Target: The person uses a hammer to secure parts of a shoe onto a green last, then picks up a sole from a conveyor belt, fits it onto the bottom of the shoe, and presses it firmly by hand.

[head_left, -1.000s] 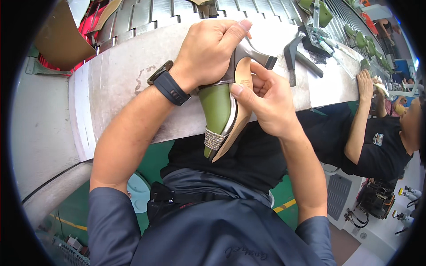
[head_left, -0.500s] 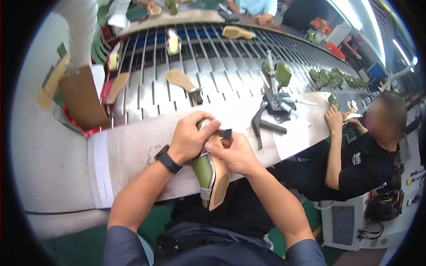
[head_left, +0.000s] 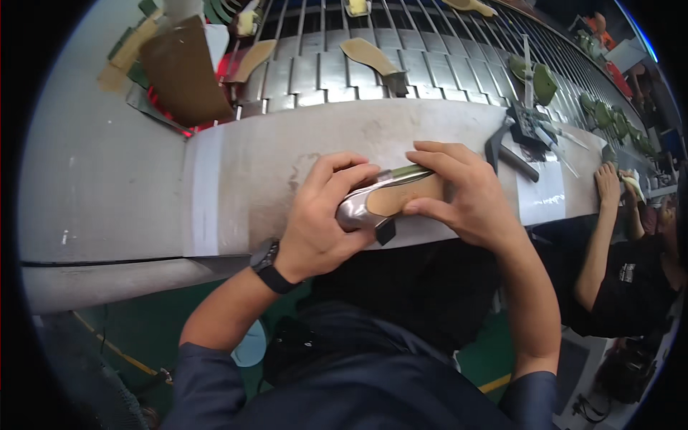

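Between my two hands, above the near edge of the worktable, lies a green and silver shoe with its tan sole facing up. My left hand is closed around the rounded silver end, next to a small black heel block. At the other end, my right hand grips the shoe, thumb on the sole and fingers along the far green side. Part of the shoe is hidden under my fingers. To the right of my right hand lies a hammer with a dark handle.
Beyond the worktable runs a slatted metal conveyor carrying a tan sole with heel and other shoe parts. Syringes stand in a black holder at right. A co-worker's hand works at far right. A brown board stands at left.
The shoe has turned from pointing toward me to lying crosswise. My right hand has moved from beside the heel to the shoe's other end. The view has shifted down and left.
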Demonstrator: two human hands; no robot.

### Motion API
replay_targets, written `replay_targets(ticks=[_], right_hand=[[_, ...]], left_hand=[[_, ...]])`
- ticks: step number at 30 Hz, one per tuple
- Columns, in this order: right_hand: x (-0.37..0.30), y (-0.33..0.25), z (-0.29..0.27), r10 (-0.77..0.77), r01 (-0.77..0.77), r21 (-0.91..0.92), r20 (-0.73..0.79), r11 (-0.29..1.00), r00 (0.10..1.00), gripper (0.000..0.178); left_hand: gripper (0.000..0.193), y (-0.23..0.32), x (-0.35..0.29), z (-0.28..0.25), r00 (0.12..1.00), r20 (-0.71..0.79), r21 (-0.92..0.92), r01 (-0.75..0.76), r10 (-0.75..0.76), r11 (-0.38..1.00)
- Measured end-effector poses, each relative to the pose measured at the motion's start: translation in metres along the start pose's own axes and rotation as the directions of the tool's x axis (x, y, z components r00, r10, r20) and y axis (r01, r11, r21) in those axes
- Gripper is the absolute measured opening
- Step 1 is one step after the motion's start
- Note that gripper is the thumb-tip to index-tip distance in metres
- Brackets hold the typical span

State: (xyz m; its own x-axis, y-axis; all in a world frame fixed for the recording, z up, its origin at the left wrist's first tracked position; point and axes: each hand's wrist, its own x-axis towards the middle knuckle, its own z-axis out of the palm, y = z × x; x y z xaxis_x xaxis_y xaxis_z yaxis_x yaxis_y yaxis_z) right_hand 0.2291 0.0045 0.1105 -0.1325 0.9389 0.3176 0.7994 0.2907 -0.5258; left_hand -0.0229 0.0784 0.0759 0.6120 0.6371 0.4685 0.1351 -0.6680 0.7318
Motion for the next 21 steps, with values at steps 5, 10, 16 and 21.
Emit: replay_targets(ticks=[5, 10, 16, 21], right_hand=[[-0.032, 0.018, 0.004, -0.094, 0.094, 0.004, -0.031, 0.996, 0.995, 0.06], [-0.035, 0.013, 0.006, -0.126, 0.126, -0.005, -0.026, 0.992, 0.992, 0.052], [-0.038, 0.012, -0.001, -0.125, 0.125, -0.02, 0.03, 0.992, 0.992, 0.05], [-0.049, 0.025, -0.003, -0.18, 0.186, -0.255, 0.045, 0.949, 0.983, 0.06]], left_hand=[[0.066, 0.002, -0.018, 0.039, 0.996, 0.062, 0.024, -0.063, 0.061, 0.998], [0.06, 0.008, -0.023, 0.047, 0.993, 0.014, 0.085, -0.119, 0.118, 0.989], [0.074, 0.006, -0.04, 0.064, 0.981, 0.002, 0.221, -0.188, 0.192, 0.957], [0.083, 0.015, -0.028, 0.045, 0.948, 0.319, 0.02, -0.017, 0.01, 1.0]])
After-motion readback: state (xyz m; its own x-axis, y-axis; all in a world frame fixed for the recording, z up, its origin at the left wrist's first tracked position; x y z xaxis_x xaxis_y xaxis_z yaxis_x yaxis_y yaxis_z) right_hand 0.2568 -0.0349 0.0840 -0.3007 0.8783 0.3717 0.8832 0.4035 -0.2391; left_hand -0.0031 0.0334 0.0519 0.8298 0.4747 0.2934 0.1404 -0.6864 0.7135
